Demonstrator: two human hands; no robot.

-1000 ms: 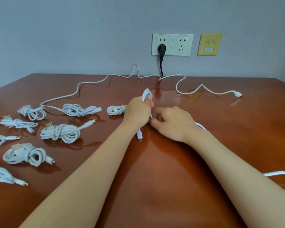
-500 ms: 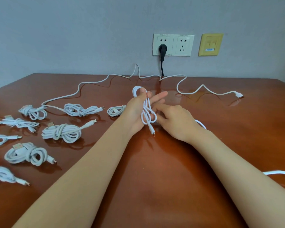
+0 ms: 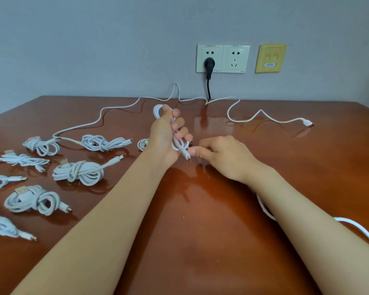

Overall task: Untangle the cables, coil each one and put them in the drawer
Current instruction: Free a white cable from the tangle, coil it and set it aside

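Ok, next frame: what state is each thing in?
Left hand: grips the looped cable.
Right hand: pinches that cable's end.
Looped cable: partly coiled, held above the table.
Long cable: uncoiled, lying on the table.
Bundles: coiled, on the table.
Black plug: in the left socket.

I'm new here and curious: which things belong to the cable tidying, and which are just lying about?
Job: white cable in both hands, left hand, right hand, coiled cables on the left, loose cable near the wall.
Just there: black plug, wall sockets, yellow wall plate.
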